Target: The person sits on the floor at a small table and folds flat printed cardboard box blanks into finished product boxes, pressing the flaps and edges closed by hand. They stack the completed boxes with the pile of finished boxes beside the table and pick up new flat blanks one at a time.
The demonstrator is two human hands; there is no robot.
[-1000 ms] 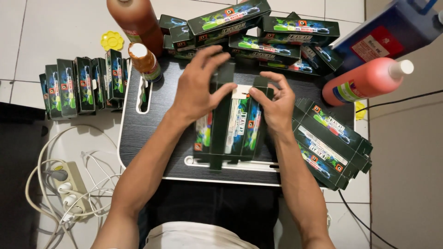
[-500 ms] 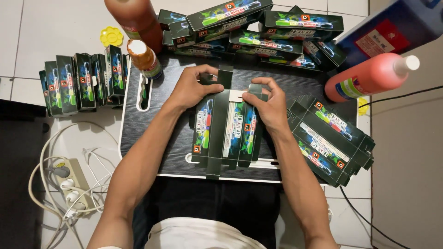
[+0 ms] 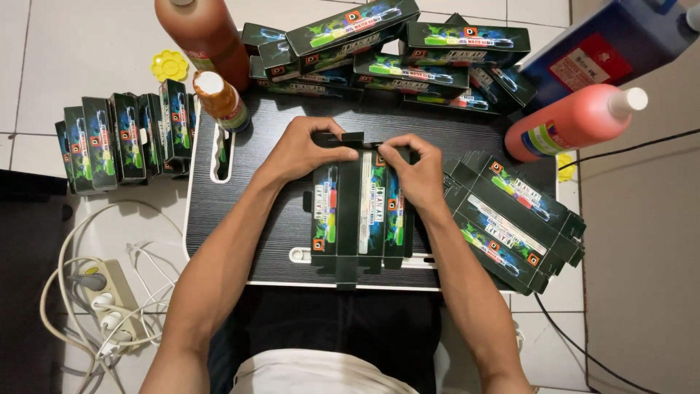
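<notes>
Currently the left hand (image 3: 302, 153) and right hand (image 3: 415, 171) pinch the far edge (top flaps) of the flat carton (image 3: 357, 215), which extends toward the body.

black flat carton (image 3: 357, 211) with neon print, black woodgrain tray (image 3: 248, 219), pink bottle (image 3: 576, 120)

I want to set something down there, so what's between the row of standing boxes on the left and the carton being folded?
In the head view, between the standing boxes and the flat carton: bare black tray top, its white-rimmed slot and the left hand.
</notes>
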